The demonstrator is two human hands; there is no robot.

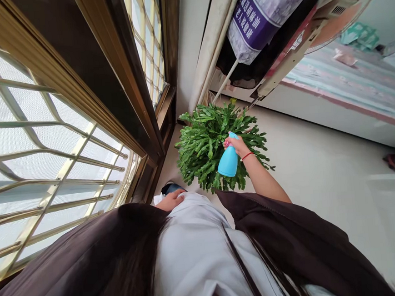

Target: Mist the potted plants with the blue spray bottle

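My right hand (238, 145) is wrapped round the neck of a light blue spray bottle (228, 163). The bottle is held over the near side of a bushy green potted plant (199, 143) with flat, segmented leaves. Dense foliage hides the pot. A red cord circles my right wrist. Low against my white shirt (195, 248), my left hand (170, 200) lies with its fingers stretched out and nothing visible in it.
Barred window grilles (59, 177) and dark frames run along the left. Beyond the plant stand a covered fan (252, 20) and pale pipes (210, 51). A bed with a striped sheet (342, 77) is at the upper right, above pale floor (322, 165).
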